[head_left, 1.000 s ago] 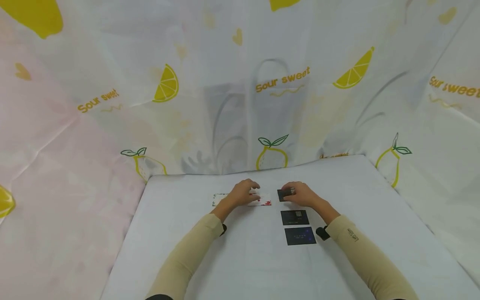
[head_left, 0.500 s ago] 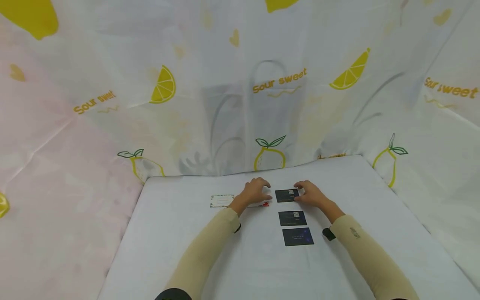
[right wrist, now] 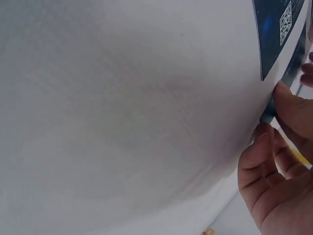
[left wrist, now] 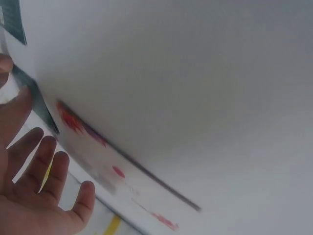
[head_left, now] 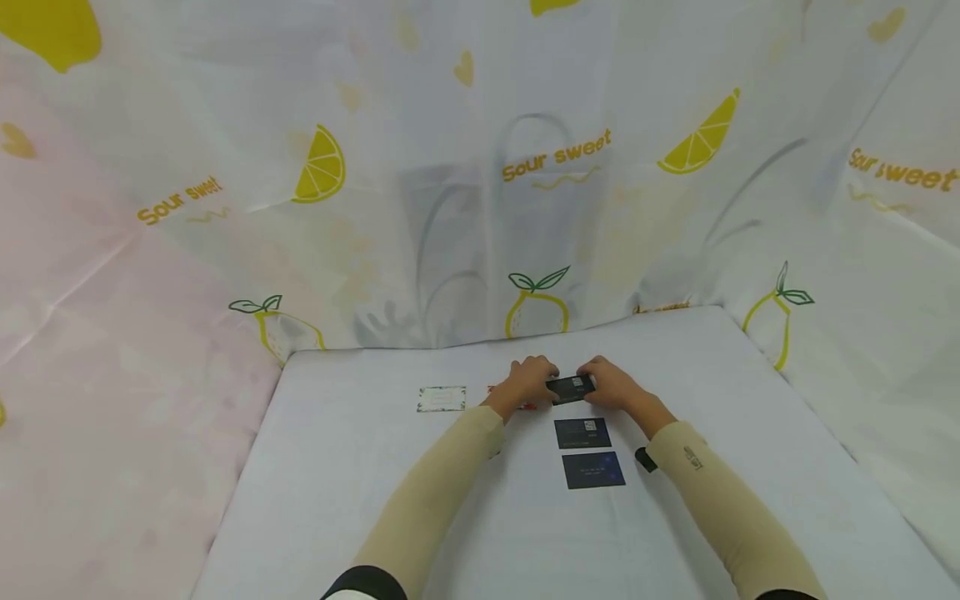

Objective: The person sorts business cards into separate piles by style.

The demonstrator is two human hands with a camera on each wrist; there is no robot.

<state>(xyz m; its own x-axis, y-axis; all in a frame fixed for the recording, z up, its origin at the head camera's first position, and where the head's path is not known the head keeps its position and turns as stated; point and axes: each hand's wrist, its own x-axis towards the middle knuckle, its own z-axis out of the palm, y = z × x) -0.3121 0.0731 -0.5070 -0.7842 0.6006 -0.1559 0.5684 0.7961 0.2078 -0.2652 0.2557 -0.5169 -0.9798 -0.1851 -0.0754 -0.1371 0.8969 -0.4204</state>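
Note:
A black card with a small pale square print is tilted between both hands at the far middle of the table. My right hand pinches its right end; in the right wrist view, thumb and index finger meet at the card's corner. My left hand holds the left end, thumb on the near side and fingers beyond. A white card with red flowers lies beneath the left hand, largely hidden in the head view. Two more dark cards, one with a QR code and one bluish, lie in a column nearer.
Left of the hands lies a white card with a leafy border. The white table ends at a hanging cloth printed with lemons, just behind the cards.
My left hand has moved right, from over the flowered card to the black card's left end. The right hand shifted to the card's right end, and the card has tilted.

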